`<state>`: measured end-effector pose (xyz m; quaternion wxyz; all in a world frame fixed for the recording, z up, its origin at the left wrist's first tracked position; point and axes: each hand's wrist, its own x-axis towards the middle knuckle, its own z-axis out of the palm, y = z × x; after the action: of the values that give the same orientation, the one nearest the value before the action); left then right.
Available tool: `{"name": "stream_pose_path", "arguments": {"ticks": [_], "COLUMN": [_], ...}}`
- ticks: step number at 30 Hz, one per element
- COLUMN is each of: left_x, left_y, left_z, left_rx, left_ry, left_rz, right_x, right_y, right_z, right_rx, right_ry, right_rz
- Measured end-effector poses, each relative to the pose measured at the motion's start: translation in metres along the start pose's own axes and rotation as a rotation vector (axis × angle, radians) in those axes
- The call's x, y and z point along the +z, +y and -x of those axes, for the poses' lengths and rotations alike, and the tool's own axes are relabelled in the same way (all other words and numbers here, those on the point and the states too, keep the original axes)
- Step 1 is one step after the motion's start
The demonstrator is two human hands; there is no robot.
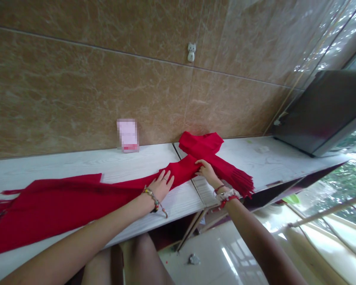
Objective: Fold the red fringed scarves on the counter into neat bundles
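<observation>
A long red scarf (62, 209) with fringed ends lies along the white tabletop (77, 158). Its left part is spread wide, while the right part narrows, folds over near the wall and crosses itself, with one fringe hanging at the front edge. My left hand (161, 185) rests flat on the narrow middle stretch, fingers spread. Beside the crossing, my right hand (206, 171) has its thumb and fingers at the scarf's edge, apparently pinching the cloth. Bracelets circle both wrists.
A pink-white card (128, 135) leans on the brown tiled wall (77, 87). A white cat-shaped hook (191, 52) is fixed above. At right stands a dark boxy appliance (323, 111). A seam splits the tabletop; below are a shiny floor (213, 253) and a wooden rail (329, 211).
</observation>
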<state>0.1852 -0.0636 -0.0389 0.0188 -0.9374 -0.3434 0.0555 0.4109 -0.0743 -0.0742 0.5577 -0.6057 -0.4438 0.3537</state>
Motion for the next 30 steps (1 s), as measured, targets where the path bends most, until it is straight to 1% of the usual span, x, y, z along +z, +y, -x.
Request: {"name": "stream_pose_path", "arguments": {"ticks": [3,5,7,10,12,14,17,20,22,24,25,27,30], "left_x": [0.006,0.004,0.002,0.002,0.005,0.008,0.011,0.01,0.006,0.002,0.001,0.0,0.006], "left_y": [-0.001,-0.005,-0.011,-0.02,-0.027,-0.031,-0.03,-0.024,-0.019,-0.014,-0.012,-0.008,-0.008], "left_z": [0.002,0.002,0.0,-0.002,0.0,0.003,0.009,0.01,0.007,0.002,-0.001,-0.006,-0.011], "left_rx": [-0.015,-0.04,-0.096,-0.159,-0.194,-0.262,-0.316,-0.273,-0.195,-0.093,-0.056,-0.029,-0.075], "left_ry": [0.037,0.053,0.053,0.058,0.089,0.118,0.074,0.02,0.016,-0.015,-0.036,-0.071,-0.076], "left_rz": [0.03,0.043,0.054,0.07,0.054,0.012,-0.035,-0.045,-0.029,0.024,0.064,0.157,0.225], "right_x": [-0.002,-0.003,-0.004,-0.004,-0.002,-0.001,-0.004,-0.017,-0.027,-0.032,-0.032,-0.027,-0.012], "right_y": [-0.006,-0.011,-0.015,-0.015,-0.011,-0.007,-0.004,-0.004,-0.006,-0.008,-0.01,-0.014,-0.022], "right_z": [0.005,0.007,0.007,0.004,0.001,-0.001,0.005,0.023,0.035,0.041,0.041,0.034,0.013], "right_rx": [0.01,0.017,0.016,-0.006,-0.02,-0.033,-0.075,-0.124,-0.152,-0.181,-0.195,-0.219,-0.232], "right_ry": [-0.033,-0.049,-0.03,0.042,0.07,0.073,0.049,0.003,-0.02,-0.036,-0.041,-0.043,-0.025], "right_rz": [-0.06,-0.09,-0.072,0.024,0.09,0.153,0.273,0.402,0.488,0.57,0.608,0.674,0.754]}}
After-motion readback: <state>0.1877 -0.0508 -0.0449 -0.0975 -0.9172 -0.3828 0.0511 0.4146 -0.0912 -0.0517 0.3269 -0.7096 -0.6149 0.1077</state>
